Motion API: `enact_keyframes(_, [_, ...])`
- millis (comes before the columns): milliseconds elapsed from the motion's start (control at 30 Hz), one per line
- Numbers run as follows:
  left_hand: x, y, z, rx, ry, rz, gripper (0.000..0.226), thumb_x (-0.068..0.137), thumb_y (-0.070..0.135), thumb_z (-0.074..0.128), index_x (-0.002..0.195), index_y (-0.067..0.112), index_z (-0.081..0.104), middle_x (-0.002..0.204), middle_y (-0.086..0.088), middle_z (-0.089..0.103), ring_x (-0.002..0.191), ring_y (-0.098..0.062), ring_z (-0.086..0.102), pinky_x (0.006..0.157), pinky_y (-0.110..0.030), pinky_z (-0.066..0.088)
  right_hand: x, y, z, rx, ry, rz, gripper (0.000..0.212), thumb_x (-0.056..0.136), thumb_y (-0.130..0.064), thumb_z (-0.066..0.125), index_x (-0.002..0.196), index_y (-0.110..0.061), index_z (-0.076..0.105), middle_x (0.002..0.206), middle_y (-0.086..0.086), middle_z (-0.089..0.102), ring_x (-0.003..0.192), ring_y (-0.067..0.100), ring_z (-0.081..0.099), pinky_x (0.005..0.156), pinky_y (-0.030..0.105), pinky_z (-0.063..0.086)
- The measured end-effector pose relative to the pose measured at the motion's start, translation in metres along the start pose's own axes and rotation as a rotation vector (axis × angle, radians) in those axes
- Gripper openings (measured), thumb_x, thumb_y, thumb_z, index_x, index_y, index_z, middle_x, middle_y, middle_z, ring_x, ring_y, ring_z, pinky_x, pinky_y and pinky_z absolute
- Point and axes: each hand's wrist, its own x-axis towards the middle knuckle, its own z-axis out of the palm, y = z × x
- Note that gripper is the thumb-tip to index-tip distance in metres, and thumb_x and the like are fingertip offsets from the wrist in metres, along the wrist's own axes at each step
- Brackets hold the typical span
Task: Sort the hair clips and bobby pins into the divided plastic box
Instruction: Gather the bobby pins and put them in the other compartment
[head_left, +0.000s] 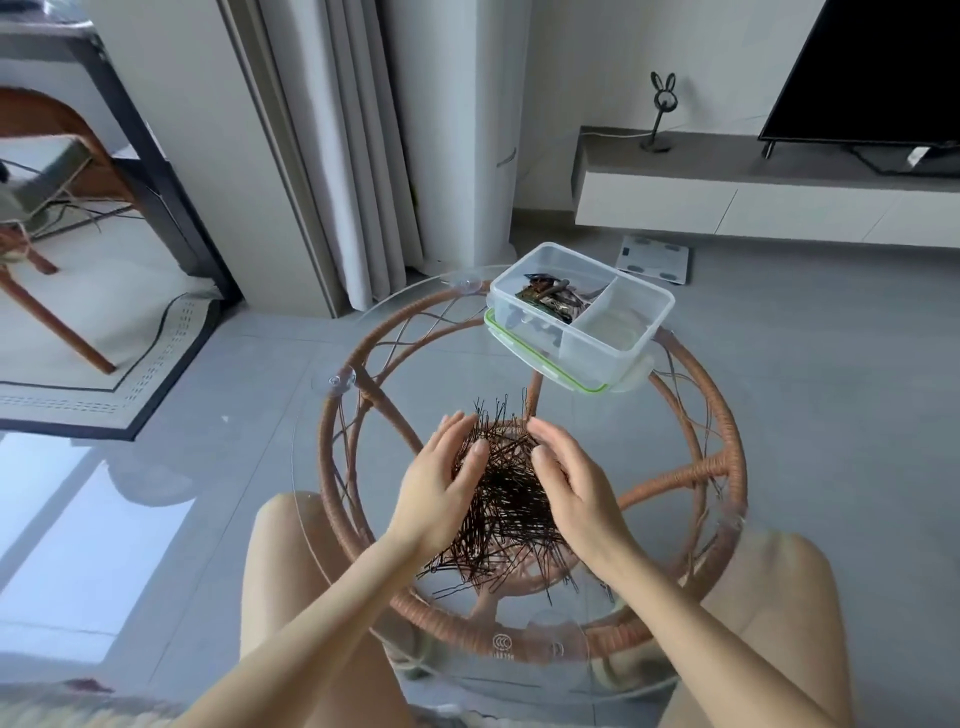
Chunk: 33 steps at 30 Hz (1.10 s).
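A big heap of dark brown bobby pins (511, 512) lies on the round glass table top (670, 670). My left hand (444, 480) cups the heap's left side and my right hand (576, 486) cups its right side, fingers curved and touching the pins. At the table's far edge stands a clear divided plastic box (582, 306) on its green-rimmed lid (550, 366). Several hair clips (548, 301) fill the box's left compartment. The right compartment (613, 325) looks bare.
The glass top rests on a brown wicker ring frame (343, 457) with suction cups. My knees are under the near edge. On the floor beyond lie a white scale (654, 258) and a rug (104, 358); a TV stand (753, 197) is at the back right.
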Motion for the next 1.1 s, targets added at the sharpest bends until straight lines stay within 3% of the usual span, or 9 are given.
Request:
enact_keyframes(133, [-0.031,-0.011,-0.020,0.174,0.013,0.044,0.072,0.077,0.076,0.029,0.141,0.044,0.025,0.155,0.014,0.020,0.146,-0.006,0.007,0.117,-0.033,0.006,-0.031,0.015,-0.020,0.028,0.311,0.068,0.034,0.093,-0.037,0.042,0.122,-0.022,0.053,0.113,-0.022,0.056,0.102,-0.023,0.049,0.081,-0.002,0.037])
enact_keyframes(300, [-0.056,-0.022,0.009,0.564,-0.205,0.238,0.091,0.068,0.088,0.021,0.141,0.048,-0.017,0.157,0.001,-0.016,0.144,-0.020,-0.025,0.116,-0.045,-0.014,-0.036,0.020,0.007,0.162,0.398,0.164,0.036,0.092,-0.043,0.041,0.117,-0.020,0.052,0.119,-0.001,0.059,0.107,0.003,0.056,0.095,0.030,0.046])
enact_keyframes(367, [-0.047,-0.019,0.019,0.612,-0.141,0.209,0.090,0.070,0.087,0.012,0.143,0.041,-0.013,0.158,-0.007,-0.010,0.145,-0.027,-0.021,0.117,-0.045,-0.012,-0.026,0.009,0.025,0.216,0.409,0.162,0.034,0.093,-0.041,0.040,0.116,-0.019,0.052,0.121,0.001,0.059,0.111,0.007,0.055,0.098,0.028,0.044])
enact_keyframes(467, [-0.030,-0.012,0.025,0.503,-0.059,0.148,0.096,0.073,0.082,-0.001,0.149,0.025,0.007,0.158,-0.015,0.005,0.146,-0.031,-0.008,0.120,-0.044,-0.003,-0.012,-0.010,0.042,0.347,0.435,0.153,0.024,0.098,-0.018,0.040,0.117,-0.008,0.051,0.122,0.006,0.058,0.107,0.000,0.054,0.084,0.003,0.040])
enact_keyframes(600, [-0.004,-0.007,0.018,0.318,0.026,0.078,0.089,0.078,0.074,0.010,0.147,0.019,0.021,0.157,-0.013,0.016,0.147,-0.028,0.004,0.121,-0.042,0.007,0.010,-0.023,0.036,0.392,0.475,0.193,0.025,0.097,-0.017,0.042,0.117,-0.007,0.052,0.124,0.009,0.058,0.104,0.009,0.054,0.078,0.002,0.039])
enact_keyframes(767, [0.034,-0.007,-0.004,0.473,-0.142,-0.029,0.066,0.091,0.060,0.027,0.148,0.028,0.018,0.158,-0.006,0.018,0.148,-0.027,0.004,0.120,-0.043,0.003,0.063,-0.008,0.011,-0.155,0.095,0.248,0.046,0.094,-0.034,0.043,0.136,-0.016,0.042,0.145,0.007,0.043,0.133,0.025,0.039,0.108,0.035,0.031])
enact_keyframes(900, [0.046,-0.004,-0.010,0.503,-0.294,0.016,0.059,0.095,0.052,0.028,0.148,0.028,0.018,0.155,0.002,0.029,0.148,-0.026,0.001,0.120,-0.044,0.000,0.068,0.000,0.015,-0.355,-0.199,0.102,0.048,0.098,-0.033,0.036,0.143,-0.018,0.034,0.154,0.011,0.027,0.144,0.031,0.013,0.118,0.044,0.013])
enact_keyframes(1033, [0.030,0.002,-0.027,0.363,-0.340,0.098,0.057,0.092,0.053,0.034,0.143,0.027,0.032,0.146,0.006,0.044,0.141,-0.019,0.030,0.117,-0.039,0.018,0.044,-0.003,-0.002,-0.151,-0.303,0.072,0.045,0.092,-0.036,0.045,0.136,-0.030,0.042,0.141,-0.003,0.049,0.131,0.014,0.043,0.111,0.041,0.034])
enact_keyframes(1100, [0.019,0.004,-0.041,0.389,-0.338,0.092,0.070,0.081,0.068,0.035,0.141,0.030,0.035,0.144,0.006,0.044,0.135,-0.017,0.037,0.113,-0.038,0.025,0.032,-0.009,-0.019,-0.167,-0.304,0.041,0.054,0.086,-0.040,0.057,0.137,-0.031,0.040,0.138,-0.012,0.051,0.128,0.006,0.044,0.111,0.039,0.035])
